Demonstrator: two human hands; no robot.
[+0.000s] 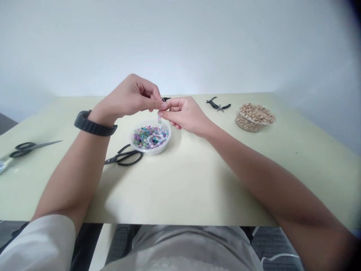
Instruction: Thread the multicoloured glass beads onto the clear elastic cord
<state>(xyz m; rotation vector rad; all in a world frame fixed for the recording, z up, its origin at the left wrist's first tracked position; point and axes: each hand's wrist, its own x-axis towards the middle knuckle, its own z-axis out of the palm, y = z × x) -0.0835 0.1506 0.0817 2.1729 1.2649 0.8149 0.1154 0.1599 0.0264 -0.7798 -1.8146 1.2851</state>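
My left hand [141, 96] and my right hand [184, 114] meet at the fingertips above a round plastic bowl [154, 151]. Pinched between them is the upper end of a bead string [160, 119], which hangs down toward the bowl. Thumb and forefinger are closed on each hand. A small loop shows at the top of the string, partly hidden by the fingers. Loose coloured beads [146, 138] in purple, green and clear tones fill the bowl. Where the string's lower end stops among them I cannot make out.
Black-handled scissors [129, 156] lie against the bowl's front left. Another pair of scissors [31, 147] rests at the far left. Small black pliers [218, 105] lie at the back, left of a clear tub [249, 125] of tan pieces. The table's front edge [180, 224] runs before me.
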